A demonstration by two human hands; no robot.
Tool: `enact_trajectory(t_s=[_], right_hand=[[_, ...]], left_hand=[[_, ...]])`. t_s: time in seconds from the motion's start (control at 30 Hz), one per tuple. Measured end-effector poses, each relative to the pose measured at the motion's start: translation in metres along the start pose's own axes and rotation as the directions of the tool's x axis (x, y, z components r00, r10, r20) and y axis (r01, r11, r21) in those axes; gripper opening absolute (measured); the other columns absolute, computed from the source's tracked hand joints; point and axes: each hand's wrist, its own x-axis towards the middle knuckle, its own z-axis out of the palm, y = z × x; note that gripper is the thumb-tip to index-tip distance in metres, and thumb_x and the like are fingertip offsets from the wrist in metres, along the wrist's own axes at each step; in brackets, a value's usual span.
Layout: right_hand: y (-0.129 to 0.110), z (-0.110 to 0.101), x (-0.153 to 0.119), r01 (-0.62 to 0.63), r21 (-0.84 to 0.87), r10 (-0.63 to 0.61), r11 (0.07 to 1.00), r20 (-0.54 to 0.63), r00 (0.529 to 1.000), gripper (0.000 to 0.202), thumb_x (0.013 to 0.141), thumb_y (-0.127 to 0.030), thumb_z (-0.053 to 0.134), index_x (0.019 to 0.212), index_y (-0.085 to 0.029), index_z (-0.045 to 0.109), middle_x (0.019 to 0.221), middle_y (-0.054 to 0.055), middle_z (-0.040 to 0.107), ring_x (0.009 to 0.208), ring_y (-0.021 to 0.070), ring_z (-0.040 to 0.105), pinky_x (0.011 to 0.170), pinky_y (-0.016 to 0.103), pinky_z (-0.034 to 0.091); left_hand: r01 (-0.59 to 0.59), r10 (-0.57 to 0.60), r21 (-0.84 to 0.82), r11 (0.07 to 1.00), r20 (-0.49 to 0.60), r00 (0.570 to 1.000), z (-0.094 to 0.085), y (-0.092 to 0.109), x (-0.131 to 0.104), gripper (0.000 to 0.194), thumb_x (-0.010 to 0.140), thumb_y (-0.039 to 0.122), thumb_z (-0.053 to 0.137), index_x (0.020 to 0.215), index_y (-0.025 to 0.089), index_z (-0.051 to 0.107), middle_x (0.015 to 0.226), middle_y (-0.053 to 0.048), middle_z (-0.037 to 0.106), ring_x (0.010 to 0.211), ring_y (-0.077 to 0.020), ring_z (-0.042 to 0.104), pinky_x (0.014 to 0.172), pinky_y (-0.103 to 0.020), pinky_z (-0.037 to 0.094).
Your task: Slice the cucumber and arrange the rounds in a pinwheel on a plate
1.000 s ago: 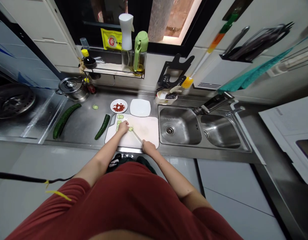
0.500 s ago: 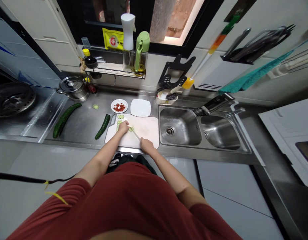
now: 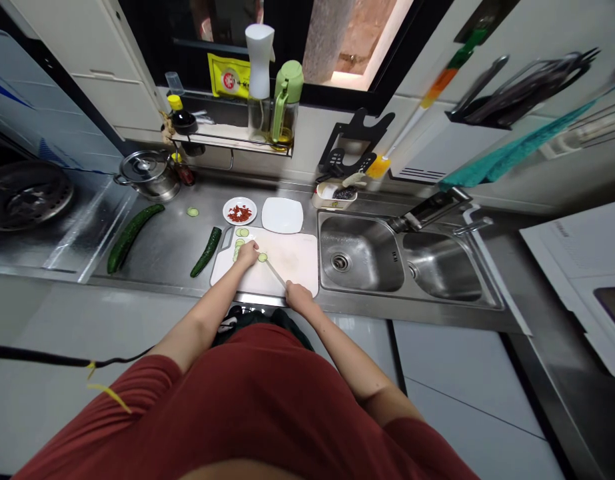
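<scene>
My right hand (image 3: 300,297) grips the handle of a knife (image 3: 277,272) over the right half of a white cutting board (image 3: 297,257). At the blade's tip is a round cucumber slice (image 3: 262,257). Just left of it, my left hand (image 3: 246,255) is closed, fingers curled together low over the board; what they hold, if anything, is too small to make out. More pale green cucumber slices (image 3: 240,243) lie along the board's left side, partly covered by that hand. Left of the board rests a shorter piece of cucumber (image 3: 206,252).
Behind the board stand a plate of chopped red bits (image 3: 239,212) and a white square plate (image 3: 282,215). A whole cucumber (image 3: 134,238), a cut end (image 3: 192,212) and a lidded pot (image 3: 148,177) are farther left. The double sink (image 3: 362,253) adjoins on the right.
My right hand has drawn the knife slightly right and toward me. The left hand stays in nearly the same place, and the view has shifted a little.
</scene>
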Motion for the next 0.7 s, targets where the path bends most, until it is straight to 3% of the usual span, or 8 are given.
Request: enact_trajectory(t_s=[0.43, 0.7], right_hand=[[-0.013, -0.010, 0.017, 0.019, 0.009, -0.019, 1.000, -0.008, 1.000, 0.028, 0.094, -0.019, 0.036, 0.116, -0.016, 0.053, 0.107, 0.016, 0.067, 0.099, 0.0256, 0.065, 0.076, 0.033, 0.047], [-0.012, -0.009, 0.013, 0.013, 0.017, -0.013, 1.000, -0.009, 1.000, 0.029, 0.094, -0.017, 0.036, 0.117, -0.015, 0.053, 0.108, 0.017, 0.067, 0.100, 0.0262, 0.065, 0.078, 0.034, 0.047]], left_hand=[[-0.003, 0.003, 0.018, 1.000, 0.008, 1.000, -0.001, 0.000, 0.001, 0.017, 0.076, 0.017, 0.062, 0.093, 0.021, 0.064, 0.093, -0.005, 0.069, 0.089, -0.0183, 0.061, 0.077, -0.025, 0.043], [-0.002, 0.001, 0.026, 1.000, 0.019, 1.000, -0.005, 0.004, -0.004, 0.020, 0.078, 0.018, 0.062, 0.097, 0.021, 0.064, 0.095, -0.005, 0.069, 0.092, -0.0184, 0.061, 0.080, -0.026, 0.044]])
